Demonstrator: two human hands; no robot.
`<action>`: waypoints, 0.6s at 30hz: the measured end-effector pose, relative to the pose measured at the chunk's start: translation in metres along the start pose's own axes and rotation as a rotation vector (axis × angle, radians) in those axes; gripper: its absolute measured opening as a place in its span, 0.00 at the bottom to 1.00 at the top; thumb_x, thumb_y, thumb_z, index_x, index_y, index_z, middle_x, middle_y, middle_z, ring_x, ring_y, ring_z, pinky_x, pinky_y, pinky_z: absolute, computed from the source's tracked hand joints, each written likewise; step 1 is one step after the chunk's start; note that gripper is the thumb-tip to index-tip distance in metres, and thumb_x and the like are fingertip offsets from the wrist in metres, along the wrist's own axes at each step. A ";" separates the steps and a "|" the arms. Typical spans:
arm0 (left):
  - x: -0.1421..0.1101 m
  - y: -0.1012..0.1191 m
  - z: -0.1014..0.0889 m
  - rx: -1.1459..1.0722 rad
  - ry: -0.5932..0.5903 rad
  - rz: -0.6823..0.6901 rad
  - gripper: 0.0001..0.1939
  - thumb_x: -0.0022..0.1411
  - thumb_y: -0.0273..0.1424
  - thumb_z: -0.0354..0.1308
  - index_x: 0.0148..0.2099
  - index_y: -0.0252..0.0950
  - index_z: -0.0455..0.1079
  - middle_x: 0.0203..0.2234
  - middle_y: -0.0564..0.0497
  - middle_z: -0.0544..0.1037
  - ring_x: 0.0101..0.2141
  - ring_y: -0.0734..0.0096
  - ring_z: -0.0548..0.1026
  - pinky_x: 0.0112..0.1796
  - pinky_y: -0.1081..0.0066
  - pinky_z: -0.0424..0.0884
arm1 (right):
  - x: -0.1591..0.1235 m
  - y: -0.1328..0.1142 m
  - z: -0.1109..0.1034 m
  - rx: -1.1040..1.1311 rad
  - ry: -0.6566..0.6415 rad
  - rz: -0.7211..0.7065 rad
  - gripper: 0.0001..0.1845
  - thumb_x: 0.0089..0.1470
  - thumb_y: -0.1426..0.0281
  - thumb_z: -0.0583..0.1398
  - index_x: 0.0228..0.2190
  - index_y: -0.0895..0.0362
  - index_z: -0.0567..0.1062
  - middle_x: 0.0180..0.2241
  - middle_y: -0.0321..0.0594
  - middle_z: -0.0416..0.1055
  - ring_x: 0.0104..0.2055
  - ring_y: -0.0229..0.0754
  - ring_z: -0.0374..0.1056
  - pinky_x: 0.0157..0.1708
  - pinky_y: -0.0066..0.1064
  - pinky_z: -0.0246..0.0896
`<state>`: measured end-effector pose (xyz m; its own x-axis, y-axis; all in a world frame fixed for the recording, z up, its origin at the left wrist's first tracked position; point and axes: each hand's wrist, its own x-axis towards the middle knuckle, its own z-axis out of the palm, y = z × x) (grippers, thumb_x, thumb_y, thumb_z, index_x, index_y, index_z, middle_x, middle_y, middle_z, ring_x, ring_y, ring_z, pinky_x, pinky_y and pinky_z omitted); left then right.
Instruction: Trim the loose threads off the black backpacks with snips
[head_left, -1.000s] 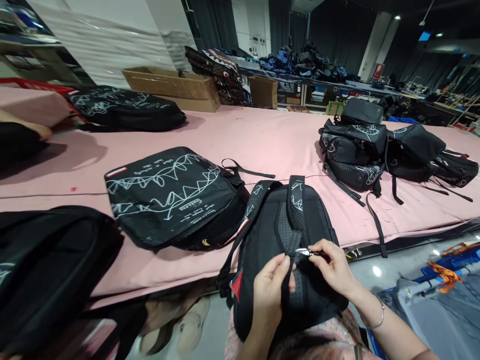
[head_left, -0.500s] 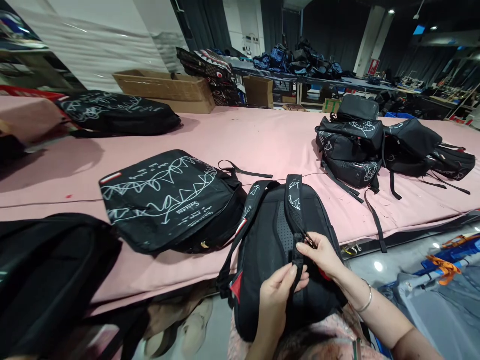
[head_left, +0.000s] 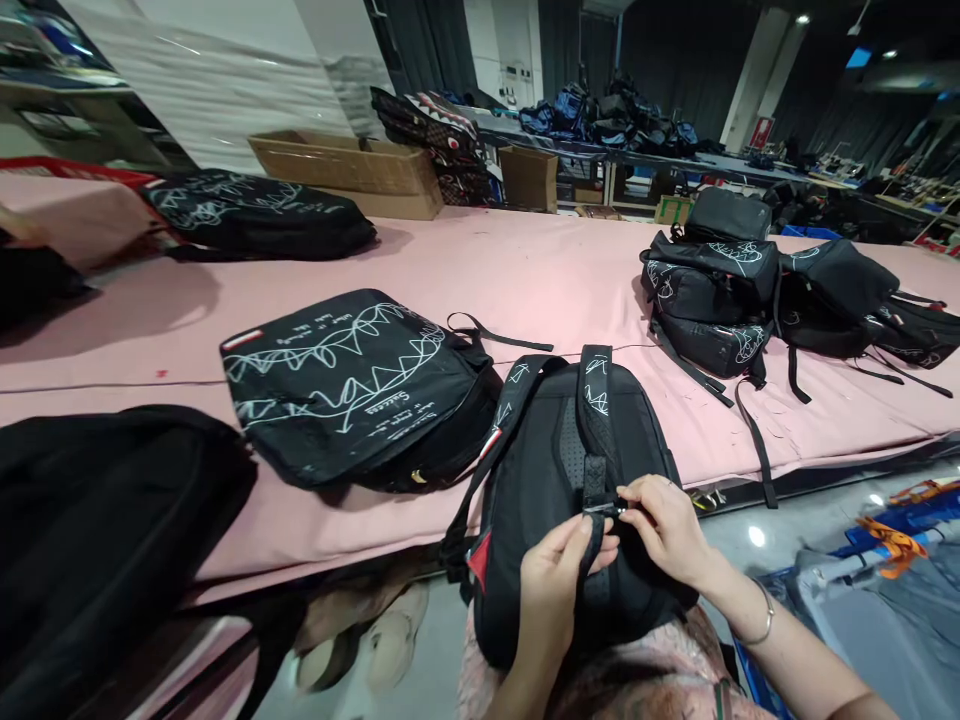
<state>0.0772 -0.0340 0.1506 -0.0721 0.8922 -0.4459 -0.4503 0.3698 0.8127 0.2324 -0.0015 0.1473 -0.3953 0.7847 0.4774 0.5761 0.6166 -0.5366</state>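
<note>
A black backpack point(head_left: 525, 500) leans on the table's front edge, close to my body, its back panel and shoulder straps facing me. My left hand point(head_left: 551, 580) is closed on the lower webbing of the right-hand shoulder strap point(head_left: 596, 400), just below its buckle point(head_left: 598, 509). At the buckle's right side, the fingers of my right hand point(head_left: 667, 525) pinch a small dark piece with a shiny tip; its kind is too small to make out. Left of this bag lies another black backpack point(head_left: 337, 400) with white scribble print.
Several black backpacks point(head_left: 712, 290) are piled at the right of the pink table point(head_left: 480, 270). Another printed bag point(head_left: 255, 215) and a cardboard box point(head_left: 345, 175) stand at the back left. A dark bag point(head_left: 112, 500) fills the near left. Blue-grey items point(head_left: 885, 610) are below right.
My right hand has shifted slightly right and down, its fingers now at the buckle's side. The strap end above the buckle shows flat now. My left hand keeps its hold; the view has shifted a little.
</note>
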 end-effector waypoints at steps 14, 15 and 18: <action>0.013 0.001 -0.034 0.498 -0.242 0.394 0.20 0.56 0.40 0.51 0.19 0.34 0.70 0.22 0.46 0.75 0.28 0.66 0.73 0.35 0.69 0.67 | -0.016 0.030 -0.006 0.415 0.163 0.310 0.09 0.54 0.66 0.55 0.37 0.58 0.69 0.34 0.43 0.67 0.37 0.41 0.65 0.36 0.32 0.60; 0.020 0.005 -0.046 0.552 -0.182 0.455 0.20 0.56 0.40 0.50 0.19 0.35 0.71 0.23 0.46 0.75 0.30 0.66 0.73 0.37 0.69 0.67 | -0.018 0.039 -0.008 0.426 0.162 0.358 0.11 0.54 0.65 0.55 0.38 0.58 0.68 0.35 0.44 0.67 0.38 0.41 0.65 0.38 0.32 0.60; 0.051 0.020 -0.091 0.592 0.169 0.524 0.16 0.55 0.41 0.50 0.32 0.36 0.74 0.33 0.47 0.76 0.39 0.64 0.72 0.44 0.69 0.64 | -0.026 0.071 -0.012 0.444 0.149 0.454 0.15 0.53 0.63 0.56 0.40 0.58 0.67 0.38 0.45 0.67 0.41 0.43 0.64 0.42 0.34 0.60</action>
<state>-0.0163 -0.0051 0.1101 -0.2981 0.9539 0.0358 0.2220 0.0328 0.9745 0.2922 0.0214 0.1045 -0.0600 0.9759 0.2098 0.2994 0.2181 -0.9289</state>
